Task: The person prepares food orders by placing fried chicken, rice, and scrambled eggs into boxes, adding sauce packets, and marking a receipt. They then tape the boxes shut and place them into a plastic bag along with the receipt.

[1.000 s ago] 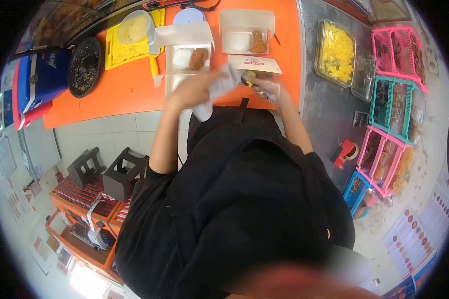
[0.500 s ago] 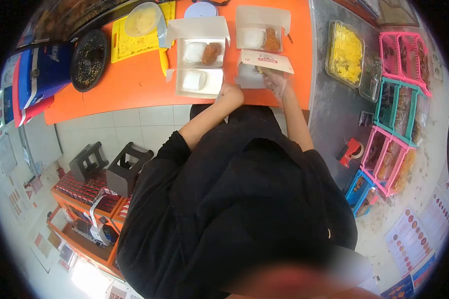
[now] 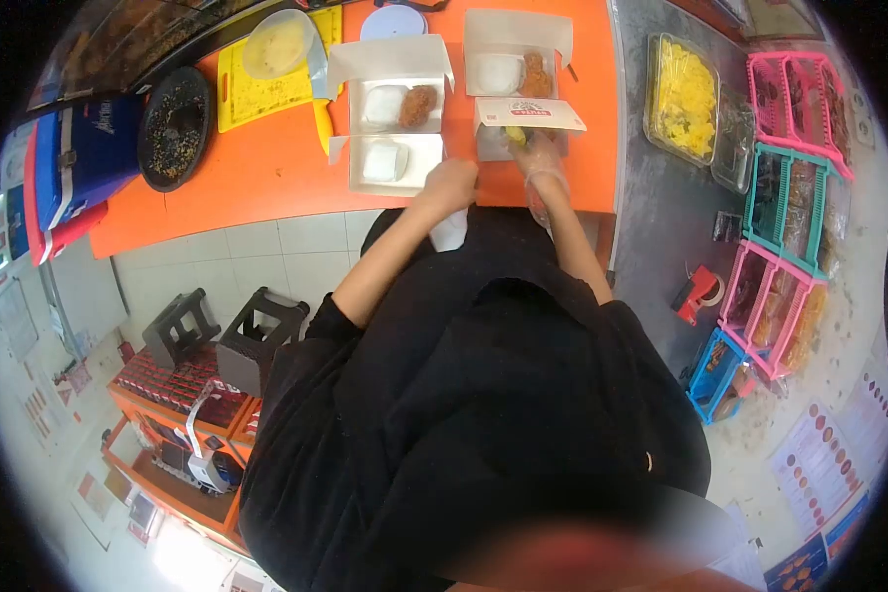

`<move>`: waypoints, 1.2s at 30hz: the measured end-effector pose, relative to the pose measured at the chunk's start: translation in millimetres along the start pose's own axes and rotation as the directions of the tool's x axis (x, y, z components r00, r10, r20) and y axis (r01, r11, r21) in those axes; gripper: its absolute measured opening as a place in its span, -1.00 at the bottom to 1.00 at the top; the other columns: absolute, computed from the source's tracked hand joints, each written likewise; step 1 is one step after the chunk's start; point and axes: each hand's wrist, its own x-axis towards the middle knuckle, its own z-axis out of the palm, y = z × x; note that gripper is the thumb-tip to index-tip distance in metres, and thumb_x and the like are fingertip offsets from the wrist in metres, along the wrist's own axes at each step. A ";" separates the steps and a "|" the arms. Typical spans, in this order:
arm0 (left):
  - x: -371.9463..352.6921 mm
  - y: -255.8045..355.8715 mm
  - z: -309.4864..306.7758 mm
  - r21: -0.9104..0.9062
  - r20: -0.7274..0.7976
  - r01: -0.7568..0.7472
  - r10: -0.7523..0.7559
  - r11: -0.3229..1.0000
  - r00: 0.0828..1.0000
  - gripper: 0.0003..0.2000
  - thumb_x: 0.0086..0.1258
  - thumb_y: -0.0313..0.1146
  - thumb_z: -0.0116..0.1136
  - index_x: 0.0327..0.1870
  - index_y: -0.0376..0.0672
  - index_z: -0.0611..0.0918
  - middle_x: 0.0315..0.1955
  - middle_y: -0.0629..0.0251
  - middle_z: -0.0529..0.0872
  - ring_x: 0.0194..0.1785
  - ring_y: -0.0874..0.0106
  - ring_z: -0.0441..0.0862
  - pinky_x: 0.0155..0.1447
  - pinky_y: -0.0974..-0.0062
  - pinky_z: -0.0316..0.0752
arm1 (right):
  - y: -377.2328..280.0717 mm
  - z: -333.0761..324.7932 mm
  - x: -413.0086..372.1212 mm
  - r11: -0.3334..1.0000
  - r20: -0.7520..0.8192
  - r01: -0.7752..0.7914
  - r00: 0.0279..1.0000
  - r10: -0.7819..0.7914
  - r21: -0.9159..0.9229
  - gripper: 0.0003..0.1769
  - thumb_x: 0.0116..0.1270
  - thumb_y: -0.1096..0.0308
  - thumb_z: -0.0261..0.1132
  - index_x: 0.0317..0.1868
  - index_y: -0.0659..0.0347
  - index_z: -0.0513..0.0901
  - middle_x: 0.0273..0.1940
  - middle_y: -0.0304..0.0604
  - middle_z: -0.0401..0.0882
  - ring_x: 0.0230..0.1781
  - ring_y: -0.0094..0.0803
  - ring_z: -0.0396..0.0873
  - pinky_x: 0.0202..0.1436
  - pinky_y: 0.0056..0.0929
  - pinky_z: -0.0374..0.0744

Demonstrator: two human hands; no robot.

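Note:
My bare left hand is closed at the table's front edge, beside the lower left box; white paper hangs below it. In a clear plastic glove, my right hand reaches under the half-raised printed lid of the lower right box, its fingers closed around a small yellow-green piece. White wrapped rice sits in the lower left box. Behind, two open boxes each hold white rice and fried chicken. The lower right box's inside is partly hidden.
On the orange table are a yellow cutting board, a knife, a clear bowl and a black dish. A tub of yellow food, a red tape dispenser and coloured baskets are to the right.
My right hand has shifted left and nearer to me, and the yellow-green piece shows more clearly. My left hand is slightly lower, with more of the white paper visible. The printed lid has moved slightly.

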 end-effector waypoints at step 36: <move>79.9 0.4 89.8 -0.509 -0.616 0.141 -0.474 0.849 0.629 -0.74 0.42 -0.39 0.05 0.04 -0.31 0.58 -0.14 -0.05 0.61 -0.04 0.06 0.59 0.04 0.22 0.45 | 198.7 -269.5 109.0 0.853 -0.419 -0.255 0.907 0.047 -0.456 -0.67 0.36 0.29 0.05 -0.01 0.25 0.64 -0.09 0.16 0.64 -0.01 0.04 0.61 0.03 -0.08 0.56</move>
